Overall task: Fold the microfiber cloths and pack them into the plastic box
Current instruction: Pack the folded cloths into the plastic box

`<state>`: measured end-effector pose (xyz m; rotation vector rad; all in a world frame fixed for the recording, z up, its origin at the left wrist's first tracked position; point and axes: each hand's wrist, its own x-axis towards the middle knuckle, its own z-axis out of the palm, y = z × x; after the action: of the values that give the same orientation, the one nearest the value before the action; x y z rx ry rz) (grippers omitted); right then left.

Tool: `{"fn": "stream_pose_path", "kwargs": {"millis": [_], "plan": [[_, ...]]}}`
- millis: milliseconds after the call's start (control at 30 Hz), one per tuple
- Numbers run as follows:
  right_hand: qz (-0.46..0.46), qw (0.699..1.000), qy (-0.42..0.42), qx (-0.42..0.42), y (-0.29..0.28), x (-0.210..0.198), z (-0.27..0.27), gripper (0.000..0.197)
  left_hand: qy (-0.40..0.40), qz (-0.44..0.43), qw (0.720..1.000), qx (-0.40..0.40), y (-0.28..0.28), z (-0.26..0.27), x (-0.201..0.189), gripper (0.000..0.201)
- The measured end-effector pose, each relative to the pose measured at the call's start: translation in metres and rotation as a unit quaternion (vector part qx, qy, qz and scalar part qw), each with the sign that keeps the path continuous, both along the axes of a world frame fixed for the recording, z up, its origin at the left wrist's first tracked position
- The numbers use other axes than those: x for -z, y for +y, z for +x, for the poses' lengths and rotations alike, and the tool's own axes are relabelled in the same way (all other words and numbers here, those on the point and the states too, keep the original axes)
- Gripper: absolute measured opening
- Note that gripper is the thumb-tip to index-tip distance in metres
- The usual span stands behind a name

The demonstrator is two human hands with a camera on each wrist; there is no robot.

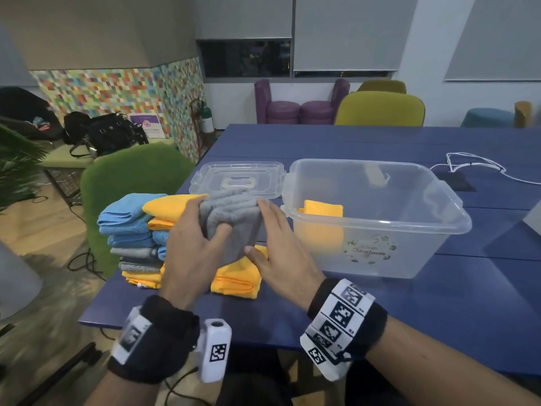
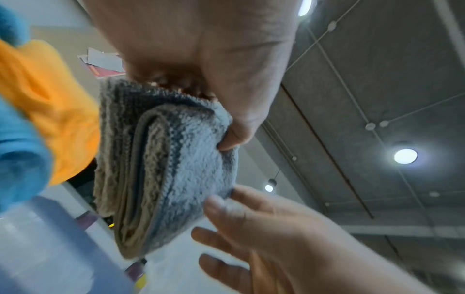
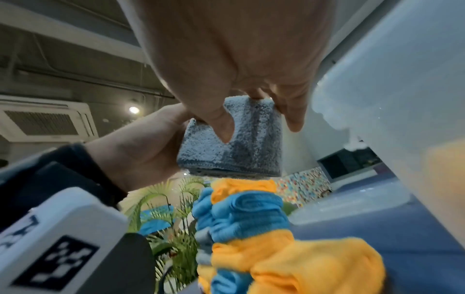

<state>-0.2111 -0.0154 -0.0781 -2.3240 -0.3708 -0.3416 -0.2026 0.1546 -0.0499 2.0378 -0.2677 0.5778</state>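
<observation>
My left hand (image 1: 190, 244) grips the folded grey microfiber cloth (image 1: 234, 221), thumb across its face, holding it above the counter (image 1: 380, 317). My right hand (image 1: 281, 253) lies flat against the cloth's right side, fingers straight, thumb at the lower corner.

Progress, as judged: early. One folded yellow cloth (image 1: 323, 208) sits inside the clear plastic box (image 1: 409, 259), just right of my hands. The grey one appears folded and ready to go in. A stack of blue, grey and yellow cloths (image 1: 134, 230) remains at left. The lid (image 1: 237, 178) lies off, behind the stack.
</observation>
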Motion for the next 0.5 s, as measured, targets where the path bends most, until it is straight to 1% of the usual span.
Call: {"fn": "stream_pose_path", "kwargs": {"millis": [100,200,267,300,333,400,467,500], "plan": [[0.009,0.999,-0.05,0.002,-0.009,-0.036,-0.011,0.087,-0.014,-0.016,0.997,0.078,0.007,-0.001,-0.047,0.034],[0.065,0.995,-0.073,-0.009,-0.033,-0.075,-0.01,0.097,-0.017,0.007,0.984,0.179,0.005,0.002,-0.094,0.041],[0.13,0.99,-0.036,-0.048,-0.053,-0.102,-0.011,0.105,-0.012,0.022,0.971,0.236,-0.004,0.009,-0.121,0.042],[0.174,0.982,-0.006,-0.073,-0.063,-0.114,-0.012,0.104,-0.007,0.027,0.964,0.266,-0.011,0.013,-0.132,0.042],[0.214,0.973,0.019,-0.09,-0.074,-0.124,-0.014,0.099,0.001,0.027,0.955,0.295,-0.021,0.017,-0.142,0.04],[0.273,0.958,0.026,-0.09,-0.095,-0.138,-0.016,0.076,0.018,0.006,0.94,0.342,-0.046,0.028,-0.157,0.034],[0.332,0.942,0.01,-0.044,-0.114,-0.144,-0.015,0.057,0.039,-0.016,0.935,0.351,-0.073,0.041,-0.166,0.033],[0.361,0.932,0.005,-0.012,-0.123,-0.143,-0.013,0.053,0.055,-0.01,0.934,0.353,-0.087,0.048,-0.168,0.036]]}}
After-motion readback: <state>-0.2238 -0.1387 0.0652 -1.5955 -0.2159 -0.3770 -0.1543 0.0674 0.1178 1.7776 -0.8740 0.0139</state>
